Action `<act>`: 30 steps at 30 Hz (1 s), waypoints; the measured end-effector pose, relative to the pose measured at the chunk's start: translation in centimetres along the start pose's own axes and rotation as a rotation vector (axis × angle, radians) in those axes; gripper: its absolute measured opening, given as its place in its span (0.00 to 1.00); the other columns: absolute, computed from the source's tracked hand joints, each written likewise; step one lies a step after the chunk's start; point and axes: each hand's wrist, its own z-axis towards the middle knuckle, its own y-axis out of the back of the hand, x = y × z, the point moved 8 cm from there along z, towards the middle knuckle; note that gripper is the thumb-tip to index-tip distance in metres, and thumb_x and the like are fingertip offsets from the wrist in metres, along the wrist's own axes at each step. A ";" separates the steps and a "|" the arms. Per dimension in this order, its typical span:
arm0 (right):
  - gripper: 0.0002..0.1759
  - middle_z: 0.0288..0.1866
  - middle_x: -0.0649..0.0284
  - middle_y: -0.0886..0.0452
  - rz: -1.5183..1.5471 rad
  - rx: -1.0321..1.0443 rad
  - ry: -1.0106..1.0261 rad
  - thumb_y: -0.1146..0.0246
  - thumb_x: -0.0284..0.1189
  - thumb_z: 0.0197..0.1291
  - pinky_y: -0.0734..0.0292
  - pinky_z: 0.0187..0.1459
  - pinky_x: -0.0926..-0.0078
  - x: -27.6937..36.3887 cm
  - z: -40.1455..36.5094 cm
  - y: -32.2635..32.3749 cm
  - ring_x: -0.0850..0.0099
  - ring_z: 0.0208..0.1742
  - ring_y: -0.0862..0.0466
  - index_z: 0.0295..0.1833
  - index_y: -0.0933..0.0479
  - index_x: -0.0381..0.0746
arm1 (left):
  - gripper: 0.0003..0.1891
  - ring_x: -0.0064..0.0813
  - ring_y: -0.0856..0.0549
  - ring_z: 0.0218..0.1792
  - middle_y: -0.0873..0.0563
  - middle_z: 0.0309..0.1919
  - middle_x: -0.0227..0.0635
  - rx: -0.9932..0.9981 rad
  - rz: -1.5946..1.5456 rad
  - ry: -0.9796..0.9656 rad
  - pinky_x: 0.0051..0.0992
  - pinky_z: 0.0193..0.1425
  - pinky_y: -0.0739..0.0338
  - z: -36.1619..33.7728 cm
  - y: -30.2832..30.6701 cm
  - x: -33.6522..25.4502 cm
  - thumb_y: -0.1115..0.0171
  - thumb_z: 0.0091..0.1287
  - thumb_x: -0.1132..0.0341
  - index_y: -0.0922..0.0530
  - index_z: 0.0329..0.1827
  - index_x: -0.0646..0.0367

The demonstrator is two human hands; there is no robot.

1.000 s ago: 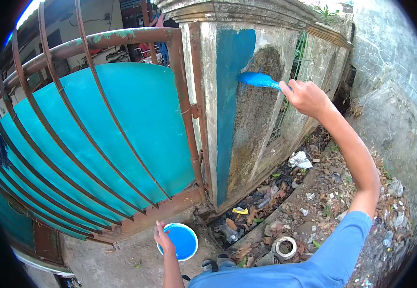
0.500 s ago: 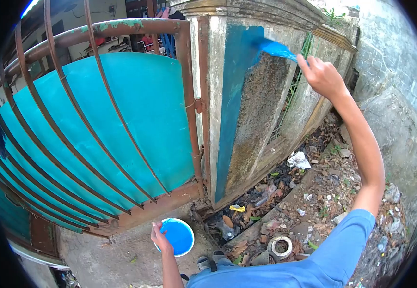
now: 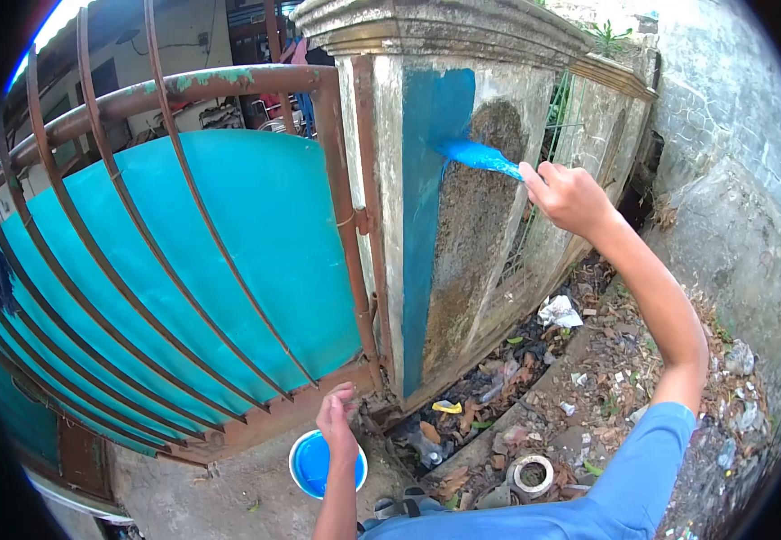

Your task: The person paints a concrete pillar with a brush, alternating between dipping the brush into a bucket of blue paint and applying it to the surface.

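A paintbrush (image 3: pixel 485 158) thick with blue paint is pinched by its handle in my right hand (image 3: pixel 570 198). Its bristles press against the edge of the blue painted strip (image 3: pixel 422 216) on the concrete gate pillar (image 3: pixel 480 234). Right of that strip the surface is rough, brown and grey. My left hand (image 3: pixel 337 418) hovers in front of the pail, fingers loosely bent and apart, with nothing visible in them. Below it on the ground stands a white pail (image 3: pixel 292 466) holding bright blue paint (image 3: pixel 314 461); my forearm covers part of it.
On the left is a brown metal gate (image 3: pixel 332 171) with bars and a turquoise panel (image 3: pixel 255 207). Litter and dry leaves fill a gutter (image 3: pixel 462 418) at the pillar's foot. A round ring-shaped object (image 3: pixel 530 477) lies nearby. A grey wall (image 3: pixel 732 171) rises at right.
My right hand has brought the brush down and left along the pillar. My left hand has risen from the pail's rim and shifted right. The view has tilted slightly.
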 end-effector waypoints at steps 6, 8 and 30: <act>0.16 0.26 0.60 0.24 -0.167 -0.056 0.073 0.44 0.24 0.54 0.23 0.22 0.74 -3.0 4.5 0.6 0.68 0.25 0.18 0.49 0.28 0.31 | 0.19 0.28 0.23 0.54 0.19 0.51 0.38 0.079 -0.020 -0.066 0.28 0.48 0.29 0.4 -1.7 -1.8 0.51 0.72 0.52 0.21 0.41 0.59; 0.16 0.26 0.60 0.24 -0.184 -0.064 0.058 0.44 0.24 0.54 0.22 0.22 0.74 -4.3 5.5 0.9 0.68 0.25 0.18 0.49 0.29 0.31 | 0.19 0.28 0.23 0.54 0.19 0.51 0.38 0.064 -0.009 -0.053 0.28 0.48 0.29 0.2 -1.1 -1.5 0.51 0.72 0.52 0.21 0.41 0.59; 0.19 0.25 0.61 0.28 -0.060 -0.201 -0.268 0.41 0.27 0.55 0.24 0.20 0.75 2.8 4.2 2.5 0.69 0.23 0.21 0.51 0.27 0.27 | 0.18 0.27 0.22 0.51 0.18 0.50 0.40 0.028 -0.040 0.065 0.27 0.47 0.29 4.8 3.9 0.1 0.52 0.73 0.53 0.20 0.39 0.58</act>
